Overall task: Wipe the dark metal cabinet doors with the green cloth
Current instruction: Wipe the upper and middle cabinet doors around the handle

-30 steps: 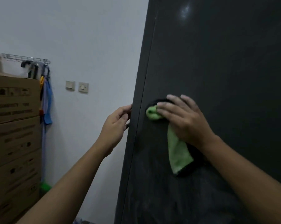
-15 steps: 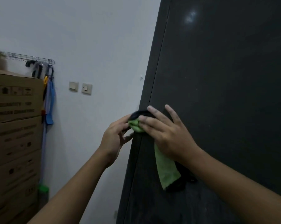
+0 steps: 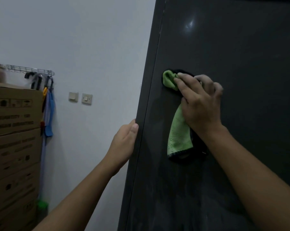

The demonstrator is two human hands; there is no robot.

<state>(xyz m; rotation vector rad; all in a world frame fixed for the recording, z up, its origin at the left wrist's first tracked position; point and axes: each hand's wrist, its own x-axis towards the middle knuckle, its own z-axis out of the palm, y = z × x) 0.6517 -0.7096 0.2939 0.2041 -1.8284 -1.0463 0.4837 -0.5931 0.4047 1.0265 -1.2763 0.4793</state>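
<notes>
Right grip clutches the green cloth against the cabinet door near its left edge, with the cloth's tail hanging downward. Left grip clasps that edge, lower down. Most of the door's face lies to the right of the cloth.

This looks like a storeroom or utility room rather than a lived-in space. Brown cardboard cartons printed with handling symbols and quantity lines are stacked high against a plain white wall. A wire rack fixed to that wall carries hanging odds and ends, among them a blue long-handled tool that hangs down beside the cartons. Two wall switches sit on the bare wall, and a tall dark metal cabinet fills the right side.
</notes>
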